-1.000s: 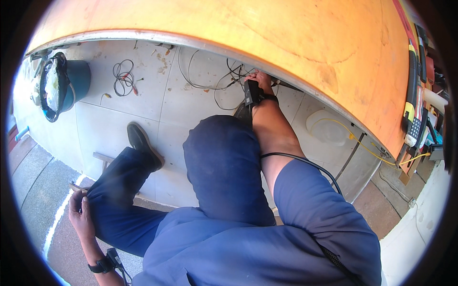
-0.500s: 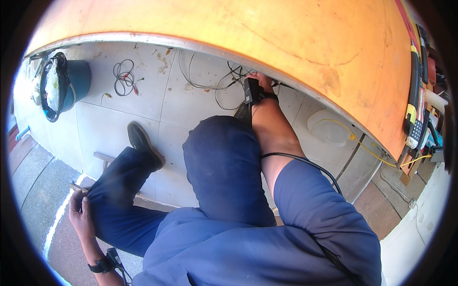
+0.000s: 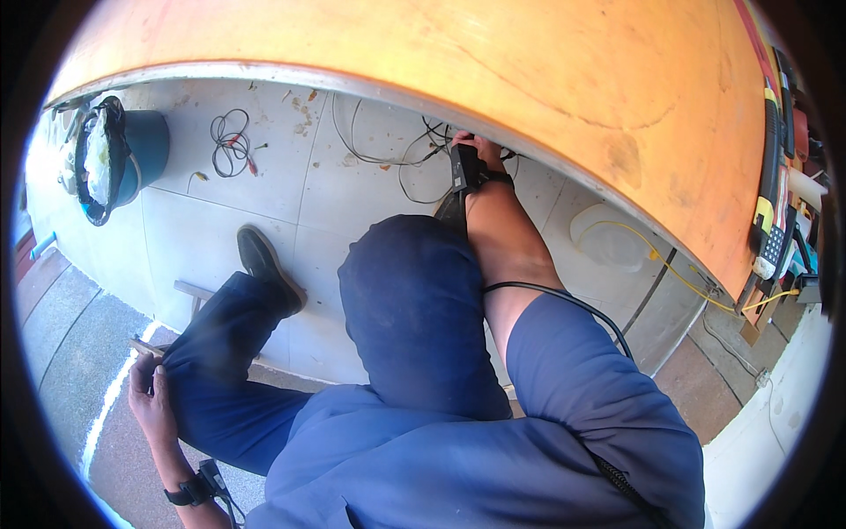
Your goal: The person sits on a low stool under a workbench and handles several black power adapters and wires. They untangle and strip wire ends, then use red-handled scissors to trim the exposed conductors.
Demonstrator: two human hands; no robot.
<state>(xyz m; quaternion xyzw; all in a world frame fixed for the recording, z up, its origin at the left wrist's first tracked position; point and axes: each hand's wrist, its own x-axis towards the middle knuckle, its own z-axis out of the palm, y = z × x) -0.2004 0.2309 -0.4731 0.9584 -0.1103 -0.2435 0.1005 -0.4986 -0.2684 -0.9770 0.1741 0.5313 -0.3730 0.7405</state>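
My right hand reaches down beneath the front edge of the orange tabletop. Its fingers look curled, and whatever lies in them is hidden by the hand and a black wrist-worn device. Thin black cables lie in loops on the floor beside it, and a dark piece of cable shows just right of the wrist. My left hand hangs beside my left knee with loosely bent fingers apart and nothing in them. A black device is strapped to that wrist too.
A blue bucket with a bag in it stands at far left. Near it lies a coiled cable with red ends. A translucent round tub sits right of my arm, crossed by a yellow cord. Tools crowd the table's right end.
My right hand has shifted slightly among the cables beneath the table edge, and its fingers have turned a little. My left hand stays by the knee.
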